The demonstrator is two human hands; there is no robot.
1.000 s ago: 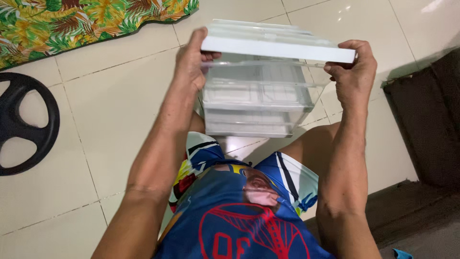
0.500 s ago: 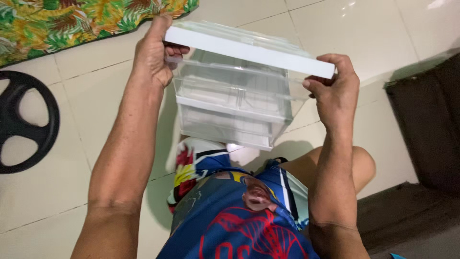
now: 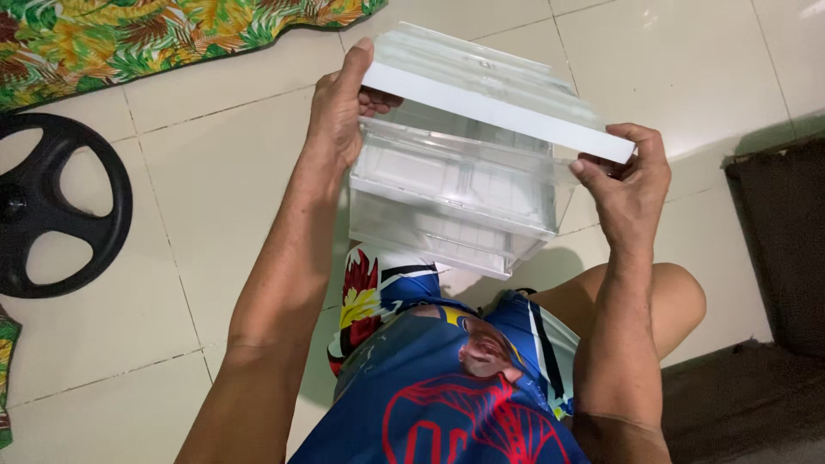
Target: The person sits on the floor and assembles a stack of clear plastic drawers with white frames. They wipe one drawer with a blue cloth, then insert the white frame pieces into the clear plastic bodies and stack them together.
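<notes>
Two hands, left hand (image 3: 339, 112) and right hand (image 3: 632, 176), are closed on the clear plastic drawer box with white top (image 3: 468, 163), held above the tiled floor (image 3: 215, 198). It should be kept level; maybe drawers slide out.

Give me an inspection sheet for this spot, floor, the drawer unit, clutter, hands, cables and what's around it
Surface: pale tiled floor, glossy, with grout lines.
Job's things: clear plastic drawer unit with a white top panel, held up off the floor and tilted; drawers look shut.
Clutter: black wheel-shaped ring lying flat on the floor at the left.
Hands: left hand grips the unit's left end, thumb along the top panel; right hand grips the right end.
Cables: nothing seen.
Surroundings: leaf-patterned cloth at top left; dark brown furniture at right; the person's patterned shorts and bare knee below.
</notes>
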